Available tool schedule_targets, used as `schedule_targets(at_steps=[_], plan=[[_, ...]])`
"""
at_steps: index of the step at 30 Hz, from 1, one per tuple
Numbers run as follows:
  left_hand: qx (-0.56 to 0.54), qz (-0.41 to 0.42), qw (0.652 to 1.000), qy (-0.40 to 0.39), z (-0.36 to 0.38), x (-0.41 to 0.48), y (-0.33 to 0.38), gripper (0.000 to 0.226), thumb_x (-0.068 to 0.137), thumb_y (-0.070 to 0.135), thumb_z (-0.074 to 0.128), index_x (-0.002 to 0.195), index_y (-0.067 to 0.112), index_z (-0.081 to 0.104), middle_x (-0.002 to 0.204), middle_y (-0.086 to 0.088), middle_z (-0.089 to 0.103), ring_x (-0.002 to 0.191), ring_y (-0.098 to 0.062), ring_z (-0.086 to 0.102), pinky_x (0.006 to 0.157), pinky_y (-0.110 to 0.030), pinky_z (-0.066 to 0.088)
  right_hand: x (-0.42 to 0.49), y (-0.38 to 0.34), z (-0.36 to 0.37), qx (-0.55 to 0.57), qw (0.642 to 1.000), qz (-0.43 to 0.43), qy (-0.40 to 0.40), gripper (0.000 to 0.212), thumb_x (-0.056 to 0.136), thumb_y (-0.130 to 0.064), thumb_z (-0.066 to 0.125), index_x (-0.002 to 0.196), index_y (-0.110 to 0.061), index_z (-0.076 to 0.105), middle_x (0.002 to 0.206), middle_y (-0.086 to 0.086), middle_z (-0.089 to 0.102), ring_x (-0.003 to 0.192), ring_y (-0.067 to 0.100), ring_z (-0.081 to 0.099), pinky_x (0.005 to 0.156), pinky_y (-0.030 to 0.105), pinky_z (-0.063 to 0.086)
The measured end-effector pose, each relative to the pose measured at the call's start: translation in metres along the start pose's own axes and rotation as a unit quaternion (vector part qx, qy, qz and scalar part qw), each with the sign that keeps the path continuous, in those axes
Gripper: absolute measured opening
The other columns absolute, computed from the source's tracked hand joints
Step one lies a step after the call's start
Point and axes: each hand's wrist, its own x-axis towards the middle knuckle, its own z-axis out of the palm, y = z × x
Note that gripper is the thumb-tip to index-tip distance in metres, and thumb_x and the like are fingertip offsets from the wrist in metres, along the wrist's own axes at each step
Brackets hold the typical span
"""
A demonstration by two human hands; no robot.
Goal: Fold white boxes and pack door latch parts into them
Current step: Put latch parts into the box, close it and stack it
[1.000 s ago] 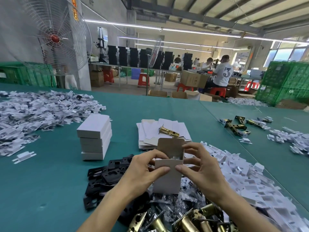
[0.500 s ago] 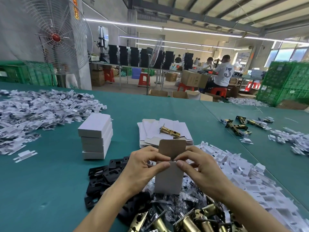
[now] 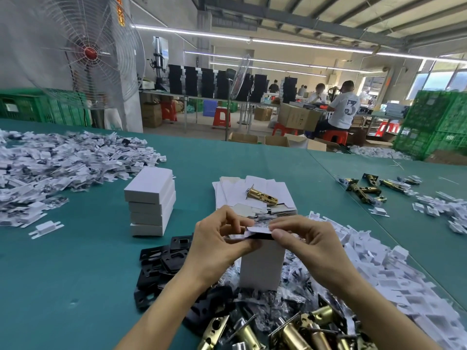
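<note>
small white cardboard box [image 3: 261, 266] upright between both hands, long axis vertical; left hand [image 3: 214, 245] and right hand [image 3: 310, 243] equally near, each pinching its folded-over top flap [image 3: 257, 229] with curled fingers.

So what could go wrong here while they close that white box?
1. The left hand and right hand both pinch the top flap of the box. Pressed unevenly, the flap could crease or miss its slot.
2. The box is upright over a loose heap of bagged parts, not bare table, so it may tip if let go there.
3. The inside is hidden, so a box missing a part could get closed unnoticed.
</note>
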Motion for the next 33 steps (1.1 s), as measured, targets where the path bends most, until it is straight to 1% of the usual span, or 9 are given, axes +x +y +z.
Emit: schedule_targets(at_steps=[4,7,9,11,16,22,24,27,33], plan=[[0.005,0.002,1.000,-0.010,-0.001,-0.001,0.004,0.037,0.069,0.023,0.092,0.076,0.029,0.056,0.101,0.002,0.075,0.094,-0.016,0.073,0.072,-0.025,0.058,-0.002,0.001,0.000,-0.028,1.000,0.004,0.000,0.015,0.079,-0.016,0.077,0.094,-0.020,0.077,0.098,-0.008,0.075,0.095,0.007,0.069,0.079,0.019,0.056],[0.021,-0.003,1.000,0.001,0.002,0.000,0.007,0.026,0.070,0.046,0.083,0.083,0.033,0.064,0.097,0.006,0.075,0.089,-0.013,0.073,0.071,-0.032,0.059,-0.002,0.002,0.003,-0.054,0.998,-0.004,0.020,0.022,0.081,-0.004,0.078,0.090,-0.023,0.075,0.092,-0.009,0.075,0.090,0.006,0.070,0.076,0.020,0.057],[0.016,-0.004,1.000,0.008,0.002,0.002,0.006,0.024,0.075,0.042,0.082,0.091,0.037,0.066,0.094,0.007,0.075,0.087,-0.013,0.074,0.077,-0.036,0.061,-0.002,0.002,0.005,-0.052,0.998,-0.020,0.032,0.019,0.079,-0.006,0.080,0.086,-0.022,0.073,0.089,-0.006,0.074,0.087,0.009,0.071,0.075,0.022,0.058],[0.014,-0.001,1.000,0.004,0.001,0.003,0.004,0.022,0.080,0.034,0.084,0.096,0.039,0.069,0.093,0.007,0.075,0.087,-0.013,0.073,0.077,-0.032,0.060,-0.003,0.003,0.006,-0.033,0.998,-0.024,0.042,0.015,0.076,-0.012,0.081,0.083,-0.020,0.071,0.090,-0.003,0.075,0.086,0.013,0.072,0.077,0.025,0.059],[0.025,0.010,0.999,-0.017,-0.002,0.003,0.001,0.013,0.081,0.025,0.076,0.094,0.026,0.078,0.097,0.007,0.077,0.096,-0.012,0.073,0.083,-0.024,0.055,-0.006,0.004,0.002,-0.041,0.999,-0.024,0.016,0.019,0.075,-0.024,0.073,0.094,-0.026,0.076,0.098,-0.012,0.076,0.094,0.007,0.072,0.086,0.021,0.056],[0.039,-0.010,0.999,-0.023,-0.007,0.001,-0.002,0.008,0.084,0.014,0.079,0.089,0.021,0.078,0.101,0.009,0.076,0.099,-0.011,0.072,0.080,-0.043,0.061,-0.007,0.003,-0.003,-0.154,0.984,-0.086,-0.008,0.022,0.081,-0.016,0.074,0.102,-0.022,0.078,0.105,-0.011,0.074,0.099,0.001,0.069,0.087,0.019,0.055],[0.033,-0.014,0.999,-0.031,-0.007,0.000,-0.003,0.004,0.084,0.017,0.080,0.087,0.019,0.078,0.103,0.008,0.076,0.098,-0.012,0.072,0.080,-0.039,0.061,-0.008,0.001,-0.003,-0.184,0.977,-0.109,-0.004,0.020,0.081,-0.019,0.072,0.101,-0.020,0.079,0.104,-0.010,0.074,0.098,-0.001,0.069,0.086,0.020,0.056],[-0.006,-0.026,0.999,-0.038,-0.007,-0.001,-0.001,0.018,0.072,0.025,0.089,0.083,0.018,0.077,0.107,0.004,0.075,0.100,-0.015,0.072,0.079,-0.028,0.059,-0.007,0.000,-0.001,-0.209,0.970,-0.120,0.005,0.019,0.081,-0.014,0.076,0.099,-0.018,0.080,0.104,-0.008,0.075,0.097,-0.001,0.069,0.086,0.024,0.057],[-0.001,0.003,0.998,-0.062,-0.004,-0.001,-0.007,0.018,0.072,0.013,0.083,0.090,0.019,0.080,0.108,0.005,0.073,0.100,-0.013,0.071,0.080,-0.021,0.057,-0.011,0.002,-0.007,-0.210,0.974,-0.069,-0.057,0.023,0.085,-0.024,0.070,0.107,-0.026,0.077,0.120,-0.013,0.066,0.113,-0.002,0.059,0.095,0.022,0.051]])
